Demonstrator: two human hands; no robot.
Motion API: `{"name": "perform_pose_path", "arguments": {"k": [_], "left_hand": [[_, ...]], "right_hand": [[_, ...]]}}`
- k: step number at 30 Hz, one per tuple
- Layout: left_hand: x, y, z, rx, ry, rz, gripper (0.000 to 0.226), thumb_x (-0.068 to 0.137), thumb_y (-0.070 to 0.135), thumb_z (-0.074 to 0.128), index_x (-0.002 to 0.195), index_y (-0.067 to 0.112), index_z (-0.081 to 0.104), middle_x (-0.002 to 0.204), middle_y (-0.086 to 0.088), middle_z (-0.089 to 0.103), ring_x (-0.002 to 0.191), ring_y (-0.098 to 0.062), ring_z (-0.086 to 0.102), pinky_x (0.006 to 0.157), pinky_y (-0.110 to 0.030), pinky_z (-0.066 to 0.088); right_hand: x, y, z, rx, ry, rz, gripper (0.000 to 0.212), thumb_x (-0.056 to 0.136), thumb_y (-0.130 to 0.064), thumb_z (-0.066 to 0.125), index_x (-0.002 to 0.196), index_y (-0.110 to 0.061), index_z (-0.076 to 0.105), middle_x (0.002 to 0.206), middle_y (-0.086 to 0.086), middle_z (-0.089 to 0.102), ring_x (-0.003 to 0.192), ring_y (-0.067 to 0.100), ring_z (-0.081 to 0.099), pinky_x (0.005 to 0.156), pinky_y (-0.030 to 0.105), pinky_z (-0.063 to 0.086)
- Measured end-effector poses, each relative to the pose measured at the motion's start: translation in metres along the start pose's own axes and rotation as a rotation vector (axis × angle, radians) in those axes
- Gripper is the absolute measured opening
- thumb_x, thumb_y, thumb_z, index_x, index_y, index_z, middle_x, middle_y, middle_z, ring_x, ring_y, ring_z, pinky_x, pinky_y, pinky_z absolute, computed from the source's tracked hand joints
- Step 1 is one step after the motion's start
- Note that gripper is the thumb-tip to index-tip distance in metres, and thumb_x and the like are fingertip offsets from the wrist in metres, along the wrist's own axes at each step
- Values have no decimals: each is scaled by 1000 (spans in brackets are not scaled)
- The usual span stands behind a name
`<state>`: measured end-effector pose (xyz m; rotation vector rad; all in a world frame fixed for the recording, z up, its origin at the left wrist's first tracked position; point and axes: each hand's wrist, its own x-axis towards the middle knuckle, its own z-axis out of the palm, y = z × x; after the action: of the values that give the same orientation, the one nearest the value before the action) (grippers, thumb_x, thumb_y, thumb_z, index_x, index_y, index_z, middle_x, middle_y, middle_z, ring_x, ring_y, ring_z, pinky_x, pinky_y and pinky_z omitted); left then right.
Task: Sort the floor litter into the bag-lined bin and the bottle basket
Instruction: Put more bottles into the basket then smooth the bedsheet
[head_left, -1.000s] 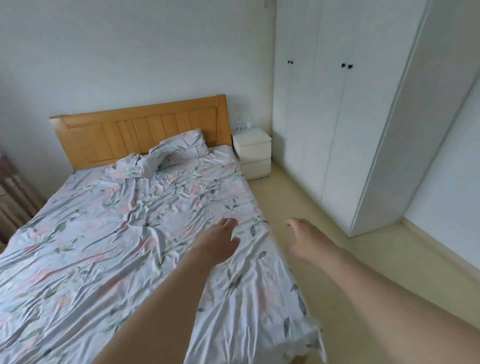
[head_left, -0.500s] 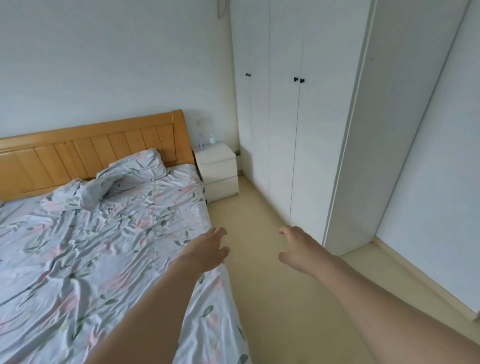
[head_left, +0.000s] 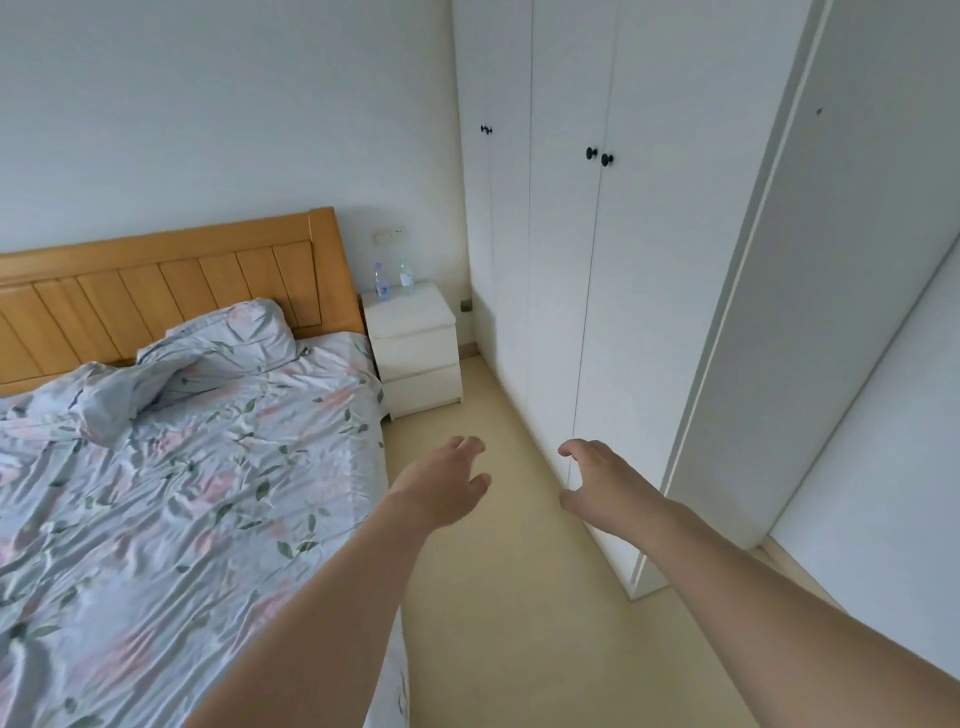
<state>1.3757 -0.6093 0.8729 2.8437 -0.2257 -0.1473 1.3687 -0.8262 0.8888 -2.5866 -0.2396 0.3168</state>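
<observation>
Litter is nowhere to be seen on the pale beige floor (head_left: 524, 597), at least on the strip that shows between the bed and the cupboards, and neither the bag-lined bin nor the bottle basket appears anywhere in view, so where the task's things stand cannot be told from here. Both bare hands reach forward over that strip: the left hand (head_left: 441, 488) hangs just past the edge of the rumpled floral bedsheet (head_left: 182, 493), fingers loosely spread and holding nothing, and the right hand (head_left: 602, 488) hovers near the foot of the tall white wardrobe (head_left: 566, 312), likewise open and empty. Against the far wall a small white two-drawer bedside cabinet (head_left: 415, 358) stands beside the orange-brown slatted wooden headboard (head_left: 171, 291), and on its top are two clear plastic water bottles (head_left: 392, 278), upright and close together. Those are the only bottle-like things visible, though they sit on furniture, not on the floor, so whether they count as litter is uncertain. My judgement is that either this patch of floor is finished or the sorting lies elsewhere; with nothing in either hand, no item is on its way to a container at this moment, and how much remains cannot be settled from this view.
</observation>
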Motion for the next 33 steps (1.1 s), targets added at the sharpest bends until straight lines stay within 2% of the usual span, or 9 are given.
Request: {"name": "perform_pose_path", "arguments": {"k": [2, 8, 12, 14, 18, 23, 25, 29, 33], "left_hand": [[43, -3, -2, 1, -4, -36, 45, 98, 36, 44, 140, 21, 38, 145, 2, 42, 125, -23, 49, 100, -40, 43], [173, -16, -35, -95, 82, -173, 43, 97, 32, 47, 138, 18, 42, 140, -3, 47, 122, -22, 50, 100, -35, 43], [245, -32, -81, -109, 212, -193, 42, 98, 31, 46, 138, 19, 43, 140, -1, 47, 120, -21, 50, 93, -30, 40], [271, -50, -93, -105, 211, -213, 42, 98, 32, 46, 138, 19, 42, 143, 0, 45, 124, -20, 49, 97, -31, 41], [322, -116, -98, -111, 168, -370, 42, 97, 34, 45, 137, 22, 43, 142, 3, 46, 119, -19, 53, 97, -37, 46], [413, -217, -108, -146, 196, -462, 37, 98, 28, 44, 134, 19, 45, 137, 1, 49, 118, -19, 53, 89, -28, 43], [454, -261, -119, -171, 201, -488, 39, 98, 28, 45, 136, 19, 44, 139, 1, 48, 118, -17, 52, 91, -27, 42], [542, -333, -165, -177, 210, -513, 41, 98, 29, 47, 137, 18, 44, 141, -2, 48, 115, -19, 54, 90, -31, 46], [636, -373, -207, -179, 259, -489, 41, 99, 29, 47, 138, 16, 44, 139, -2, 48, 112, -18, 54, 86, -26, 43]], "right_hand": [[43, 10, -9, 14, -31, -24, 57, 89, -20, 51, 143, -23, 33, 143, -3, 34, 107, 15, 51, 87, 29, 43], [190, 35, -64, 17, -53, -83, 58, 89, -20, 51, 144, -22, 34, 145, -1, 34, 120, 17, 47, 91, 29, 44], [294, 13, -109, -17, -20, -174, 58, 89, -19, 52, 144, -19, 34, 145, 2, 36, 120, 20, 48, 87, 29, 44], [337, -8, -119, -1, -25, -248, 58, 88, -17, 53, 143, -20, 36, 146, 0, 35, 124, 18, 46, 89, 28, 42], [426, -45, -103, 4, -131, -337, 59, 85, -15, 53, 141, -23, 37, 146, -4, 36, 124, 16, 47, 94, 30, 45], [565, -80, -75, -52, -198, -362, 59, 86, -16, 54, 142, -23, 36, 146, -3, 36, 120, 17, 50, 96, 33, 47], [625, -100, -77, -67, -210, -343, 60, 87, -17, 55, 143, -22, 36, 146, -2, 35, 123, 18, 49, 97, 31, 45], [741, -150, -103, -79, -163, -342, 59, 87, -20, 58, 143, -18, 37, 141, 1, 41, 120, 19, 51, 98, 33, 44], [831, -182, -119, -40, -118, -360, 55, 91, -21, 56, 142, -20, 37, 138, -1, 40, 116, 16, 50, 97, 32, 43]]}}
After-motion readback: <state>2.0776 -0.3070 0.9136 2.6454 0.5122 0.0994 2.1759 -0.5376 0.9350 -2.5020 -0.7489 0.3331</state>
